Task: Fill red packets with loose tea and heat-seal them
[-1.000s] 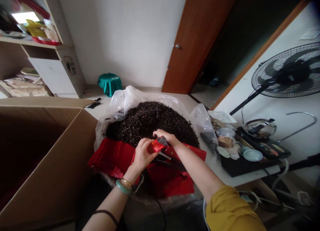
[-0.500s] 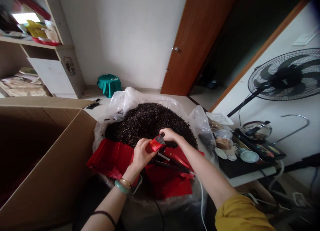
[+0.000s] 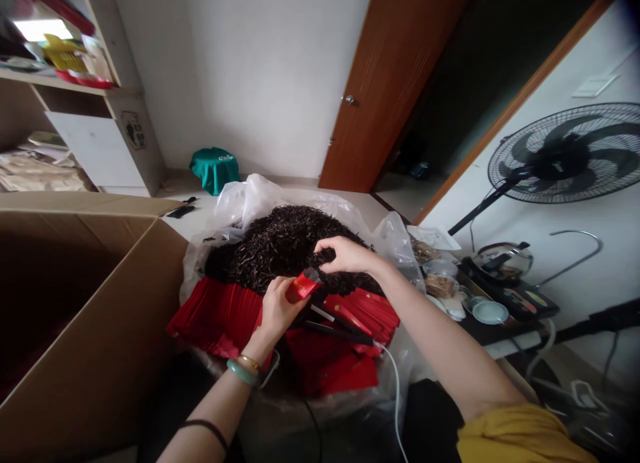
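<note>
A small red packet (image 3: 303,286) with a dark, silvery open end is held in my left hand (image 3: 279,309), its mouth tipped up toward the right. Just beyond it, my right hand (image 3: 345,255) is at the near side of a heap of dark loose tea leaves (image 3: 285,236). The fingers of that hand are curled together, with dark leaves showing between thumb and fingers. The heap lies in a clear plastic bag (image 3: 255,189). Rows of red packets (image 3: 215,316) lie at its near left, and more red packets (image 3: 367,313) lie at its near right.
Below my hands lies a long black tool (image 3: 340,333) with a white cord (image 3: 397,396). An open cardboard box (image 3: 110,316) stands on the left. To the right are a glass kettle (image 3: 503,259), small dishes (image 3: 490,311), a clear tub (image 3: 440,279) and a black fan (image 3: 560,159).
My right hand has moved from beside the packet's mouth out over the tea leaves. My left hand keeps the packet in nearly the same place. The view has shifted slightly.
</note>
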Tool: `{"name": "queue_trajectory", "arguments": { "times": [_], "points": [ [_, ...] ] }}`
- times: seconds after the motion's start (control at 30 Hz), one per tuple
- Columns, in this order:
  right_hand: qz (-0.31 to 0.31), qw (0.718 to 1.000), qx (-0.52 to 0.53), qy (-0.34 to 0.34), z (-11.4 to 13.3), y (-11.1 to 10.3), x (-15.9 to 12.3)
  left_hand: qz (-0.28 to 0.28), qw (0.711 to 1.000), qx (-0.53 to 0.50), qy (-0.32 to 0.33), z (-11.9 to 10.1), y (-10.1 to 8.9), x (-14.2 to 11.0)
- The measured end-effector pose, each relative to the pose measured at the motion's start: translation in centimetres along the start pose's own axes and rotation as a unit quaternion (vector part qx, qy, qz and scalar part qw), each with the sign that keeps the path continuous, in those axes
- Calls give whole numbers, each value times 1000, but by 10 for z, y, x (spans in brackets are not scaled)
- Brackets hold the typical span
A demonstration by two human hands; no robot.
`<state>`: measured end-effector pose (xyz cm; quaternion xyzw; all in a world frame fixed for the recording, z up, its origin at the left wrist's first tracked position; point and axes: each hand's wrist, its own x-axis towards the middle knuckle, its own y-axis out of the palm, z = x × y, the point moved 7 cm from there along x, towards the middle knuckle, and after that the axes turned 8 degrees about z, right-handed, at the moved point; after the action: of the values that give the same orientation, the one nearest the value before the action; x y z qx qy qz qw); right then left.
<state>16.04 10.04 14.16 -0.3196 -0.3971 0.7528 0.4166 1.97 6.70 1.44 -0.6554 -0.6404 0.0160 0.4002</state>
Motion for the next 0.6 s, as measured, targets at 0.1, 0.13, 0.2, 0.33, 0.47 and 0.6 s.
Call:
{"name": "queue_trajectory", "arguments": {
  "times": [0.1,0.13,0.2,0.33,0.47,0.6],
  "points": [
    [26,999,-16,-7,14,9,-1,-6,1000,-6,2,0,-3,0],
    [30,999,-24,-5,16,12,0,-8,1000,-6,3,0,-4,0],
    [29,999,-46,-2,18,15,1,-14,1000,-6,5,0,-6,1],
    [22,994,-102,-20,25,20,2,-17,1000,-5,-1,0,-7,1],
    [20,992,-123,-27,30,23,1,-14,1000,-6,0,0,-7,0],
    [14,995,-93,-17,28,25,0,-15,1000,-7,3,-1,-7,0]
  ]
}}
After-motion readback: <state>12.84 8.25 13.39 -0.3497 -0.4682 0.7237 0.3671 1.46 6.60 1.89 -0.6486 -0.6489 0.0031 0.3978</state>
